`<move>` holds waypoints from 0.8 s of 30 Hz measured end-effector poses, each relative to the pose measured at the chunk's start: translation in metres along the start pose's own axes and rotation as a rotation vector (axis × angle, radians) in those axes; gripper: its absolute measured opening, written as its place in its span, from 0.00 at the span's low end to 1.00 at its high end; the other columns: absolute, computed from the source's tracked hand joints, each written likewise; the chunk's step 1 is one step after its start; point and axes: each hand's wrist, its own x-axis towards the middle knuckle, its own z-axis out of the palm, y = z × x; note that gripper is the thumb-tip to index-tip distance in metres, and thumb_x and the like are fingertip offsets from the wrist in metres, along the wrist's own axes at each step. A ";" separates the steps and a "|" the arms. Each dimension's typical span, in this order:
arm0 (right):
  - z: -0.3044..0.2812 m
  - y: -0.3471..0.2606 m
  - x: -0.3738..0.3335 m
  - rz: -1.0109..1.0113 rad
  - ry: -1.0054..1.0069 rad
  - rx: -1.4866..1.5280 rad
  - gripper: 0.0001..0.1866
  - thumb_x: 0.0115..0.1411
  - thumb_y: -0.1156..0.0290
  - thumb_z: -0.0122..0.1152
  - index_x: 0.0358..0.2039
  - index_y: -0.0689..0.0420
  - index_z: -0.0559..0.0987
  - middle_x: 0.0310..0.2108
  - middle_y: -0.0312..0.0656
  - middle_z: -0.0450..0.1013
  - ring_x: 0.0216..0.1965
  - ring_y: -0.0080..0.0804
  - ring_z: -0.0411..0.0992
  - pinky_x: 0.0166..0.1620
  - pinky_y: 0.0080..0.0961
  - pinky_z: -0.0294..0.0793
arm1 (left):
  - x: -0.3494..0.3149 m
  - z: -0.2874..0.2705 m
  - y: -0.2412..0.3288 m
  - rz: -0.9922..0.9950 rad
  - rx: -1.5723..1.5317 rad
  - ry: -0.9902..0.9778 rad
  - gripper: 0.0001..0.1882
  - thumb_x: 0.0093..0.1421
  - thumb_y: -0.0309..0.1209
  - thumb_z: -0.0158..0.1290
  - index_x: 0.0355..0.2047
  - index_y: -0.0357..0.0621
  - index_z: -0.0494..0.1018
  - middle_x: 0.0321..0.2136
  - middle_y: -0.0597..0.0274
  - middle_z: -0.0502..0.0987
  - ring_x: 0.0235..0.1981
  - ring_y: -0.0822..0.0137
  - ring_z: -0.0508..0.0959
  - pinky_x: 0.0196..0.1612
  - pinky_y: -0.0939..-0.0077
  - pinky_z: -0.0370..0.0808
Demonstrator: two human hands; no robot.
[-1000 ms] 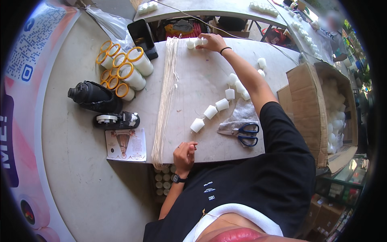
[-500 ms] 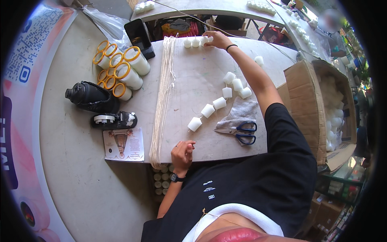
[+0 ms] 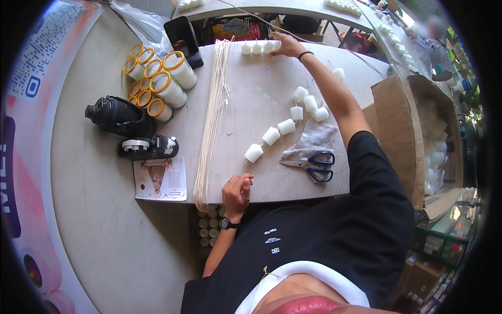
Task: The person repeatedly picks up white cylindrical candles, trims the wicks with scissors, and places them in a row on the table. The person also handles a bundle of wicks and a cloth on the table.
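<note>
Top centre of the frame, the right hand (image 3: 285, 46) curves at the end of a row of short white wax candles (image 3: 257, 49) (gripping or only touching, I cannot tell). They look light, stiff, smooth, dentable: best taken by the sides. Lower centre, the left hand (image 3: 237, 191) curls in loosely.

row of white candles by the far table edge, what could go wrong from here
The row of white candles stands close to the far edge, with the right hand at its right end; a knock might tip one off.
The white cords overhang the near edge beside the left hand, so that hand could snag them.
The scissors lie partly on the grey cloth; tugging it might shift them.
</note>
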 end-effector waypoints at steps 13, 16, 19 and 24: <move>-0.120 -0.110 -0.239 -0.035 -0.048 0.210 0.15 0.67 0.64 0.55 0.49 0.60 0.73 0.42 0.51 0.77 0.43 0.41 0.76 0.44 0.32 0.75 | 0.037 -0.022 0.001 -0.132 0.011 -0.085 0.21 0.58 0.20 0.49 0.53 0.44 0.72 0.50 0.56 0.71 0.46 0.64 0.75 0.47 0.70 0.75; -0.131 -0.183 -0.292 0.266 -0.401 0.154 0.10 0.66 0.71 0.54 0.46 0.58 0.72 0.35 0.51 0.75 0.36 0.44 0.75 0.40 0.36 0.73 | 0.064 -0.027 0.003 0.138 0.190 -0.329 0.30 0.54 0.18 0.51 0.58 0.52 0.70 0.59 0.57 0.66 0.56 0.58 0.71 0.56 0.64 0.75; -0.116 -0.200 -0.336 0.182 -0.411 0.163 0.14 0.59 0.69 0.63 0.44 0.56 0.73 0.37 0.49 0.75 0.41 0.51 0.73 0.45 0.40 0.72 | 0.080 -0.018 -0.005 0.203 0.208 -0.498 0.32 0.53 0.17 0.52 0.58 0.57 0.70 0.62 0.59 0.64 0.60 0.56 0.69 0.59 0.63 0.74; -0.102 -0.214 -0.375 0.268 -0.335 0.062 0.26 0.48 0.81 0.66 0.49 0.55 0.70 0.45 0.46 0.73 0.46 0.51 0.71 0.51 0.42 0.70 | 0.094 -0.020 -0.007 0.010 0.037 -0.761 0.33 0.53 0.15 0.54 0.58 0.57 0.71 0.64 0.60 0.62 0.60 0.58 0.70 0.57 0.68 0.75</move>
